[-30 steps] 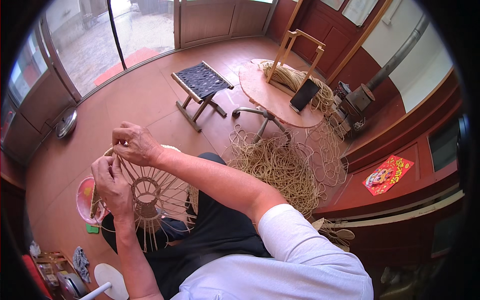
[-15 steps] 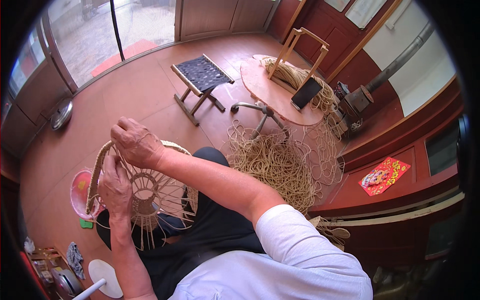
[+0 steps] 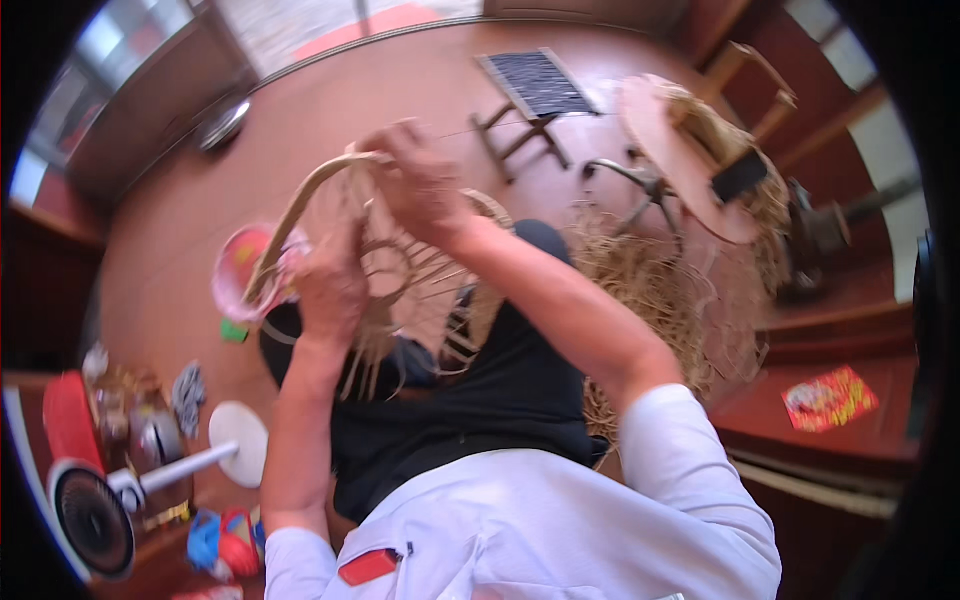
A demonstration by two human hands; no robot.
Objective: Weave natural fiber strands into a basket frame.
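A half-open woven basket [image 3: 303, 203] of tan cord rests over my lap, with a braided curved rim and loose spokes running down from it. My right hand [image 3: 425, 190] is closed at the top of the rim, fingers bent over it. Just below and to the left, my left hand [image 3: 335, 285] closes around cord strands inside the rim. Motion blurs both hands, so the exact strand in each is hard to see. Black trousers [image 3: 450, 425] lie under the basket.
A pink basin [image 3: 232, 275] stands left of the basket beside a small green piece [image 3: 234, 331]. A heap of loose cord [image 3: 640, 290] lies on the right, near a stool [image 3: 540, 85] and a round table [image 3: 655, 150] bearing a phone [image 3: 739, 178]. A fan [image 3: 95, 520] is lower left.
The whole view has swung, shifting the room rightward and bringing the fan into sight. Both hands stay at the basket rim; their finger movement is blurred.
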